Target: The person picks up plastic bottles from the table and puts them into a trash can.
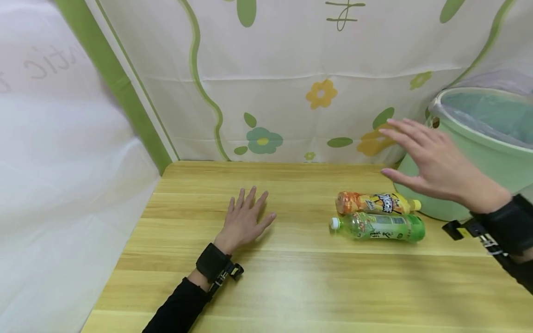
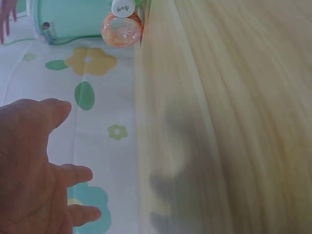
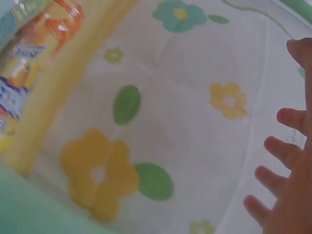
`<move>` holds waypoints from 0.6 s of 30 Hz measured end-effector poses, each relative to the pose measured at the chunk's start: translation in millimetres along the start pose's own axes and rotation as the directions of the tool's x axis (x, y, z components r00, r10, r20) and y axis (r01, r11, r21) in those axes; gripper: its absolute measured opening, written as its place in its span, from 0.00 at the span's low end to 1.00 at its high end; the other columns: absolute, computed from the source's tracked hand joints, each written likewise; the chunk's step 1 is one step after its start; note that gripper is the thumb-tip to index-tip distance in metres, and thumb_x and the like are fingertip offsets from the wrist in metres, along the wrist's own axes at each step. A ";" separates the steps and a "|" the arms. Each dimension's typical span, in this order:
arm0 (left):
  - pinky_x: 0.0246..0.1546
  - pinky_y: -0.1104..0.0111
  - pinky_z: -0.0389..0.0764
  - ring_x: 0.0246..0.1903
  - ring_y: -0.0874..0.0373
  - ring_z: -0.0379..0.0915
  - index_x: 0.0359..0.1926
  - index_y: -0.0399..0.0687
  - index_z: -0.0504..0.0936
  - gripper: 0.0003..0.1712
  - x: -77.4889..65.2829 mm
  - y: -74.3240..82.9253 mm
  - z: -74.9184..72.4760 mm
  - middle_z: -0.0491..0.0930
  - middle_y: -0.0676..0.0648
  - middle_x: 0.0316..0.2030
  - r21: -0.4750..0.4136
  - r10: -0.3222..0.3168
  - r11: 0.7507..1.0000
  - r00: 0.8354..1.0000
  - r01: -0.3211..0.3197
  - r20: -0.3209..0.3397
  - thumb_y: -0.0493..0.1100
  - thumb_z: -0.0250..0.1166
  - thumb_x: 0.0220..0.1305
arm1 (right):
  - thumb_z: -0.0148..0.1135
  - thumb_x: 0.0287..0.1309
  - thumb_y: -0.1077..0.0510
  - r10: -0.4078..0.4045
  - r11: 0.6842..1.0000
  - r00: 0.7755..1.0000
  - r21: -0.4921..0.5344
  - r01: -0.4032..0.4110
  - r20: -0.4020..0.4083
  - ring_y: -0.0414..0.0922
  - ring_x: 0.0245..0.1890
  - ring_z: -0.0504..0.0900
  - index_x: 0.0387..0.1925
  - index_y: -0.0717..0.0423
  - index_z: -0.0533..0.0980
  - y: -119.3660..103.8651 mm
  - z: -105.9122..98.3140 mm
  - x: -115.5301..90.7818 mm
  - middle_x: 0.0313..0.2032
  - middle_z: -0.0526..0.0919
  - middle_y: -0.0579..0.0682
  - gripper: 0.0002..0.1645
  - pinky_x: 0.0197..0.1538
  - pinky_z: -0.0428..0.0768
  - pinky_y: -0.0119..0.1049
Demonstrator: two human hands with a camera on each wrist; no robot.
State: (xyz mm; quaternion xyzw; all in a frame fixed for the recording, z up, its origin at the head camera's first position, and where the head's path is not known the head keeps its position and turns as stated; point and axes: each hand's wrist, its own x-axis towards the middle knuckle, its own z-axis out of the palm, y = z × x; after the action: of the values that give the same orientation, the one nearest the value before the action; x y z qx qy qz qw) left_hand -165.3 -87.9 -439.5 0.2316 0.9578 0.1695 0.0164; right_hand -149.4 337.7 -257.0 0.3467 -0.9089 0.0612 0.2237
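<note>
Two plastic bottles lie on their sides, one beside the other, on the right half of the wooden table. The orange-labelled bottle (image 1: pixel 374 203) has a yellow cap pointing right. In front of it, the green-labelled bottle (image 1: pixel 381 226) has its white cap to the left. My right hand (image 1: pixel 441 162) is raised above and behind the bottles, fingers spread, holding nothing. My left hand (image 1: pixel 243 221) is over the table left of the bottles, its fingers spread and nothing in its grasp. The left wrist view shows the orange bottle's base (image 2: pixel 122 33) far off.
A light green bin (image 1: pixel 479 162) with a clear plastic liner stands at the table's right back, close to the orange bottle's cap. Behind the wooden table (image 1: pixel 283 286) hangs a white curtain (image 1: pixel 266 60) with flowers and leaves. White cloth (image 1: pixel 62 208) hangs on the left.
</note>
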 end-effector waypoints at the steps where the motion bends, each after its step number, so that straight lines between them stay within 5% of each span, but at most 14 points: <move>1: 0.71 0.38 0.38 0.76 0.35 0.32 0.82 0.58 0.51 0.44 -0.1 0.6 -0.2 0.43 0.39 0.79 0.002 -0.001 1.000 1.000 0.001 0.001 0.72 0.41 0.75 | 0.64 0.61 0.35 0.000 1.000 1.000 0.003 0.000 0.012 0.63 0.74 0.55 0.77 0.53 0.60 -1.8 5.9 -1.8 0.76 0.57 0.61 0.51 0.71 0.49 0.65; 18: 0.71 0.38 0.36 0.76 0.35 0.31 0.82 0.58 0.51 0.43 -1.9 0.7 1.2 0.42 0.40 0.79 -0.005 0.003 1.000 1.000 -0.003 0.006 0.72 0.41 0.75 | 0.68 0.62 0.38 0.142 0.987 0.979 0.054 -0.151 0.145 0.64 0.74 0.53 0.80 0.46 0.55 -25.1 100.6 -48.8 0.78 0.52 0.58 0.53 0.57 0.61 0.75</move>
State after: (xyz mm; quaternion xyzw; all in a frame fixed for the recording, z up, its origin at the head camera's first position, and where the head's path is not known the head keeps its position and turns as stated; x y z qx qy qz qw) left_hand -163.1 -87.8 -440.5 0.2334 0.9570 0.1710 0.0197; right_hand -137.4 321.5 -369.8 0.2893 -0.9430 0.0824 0.1426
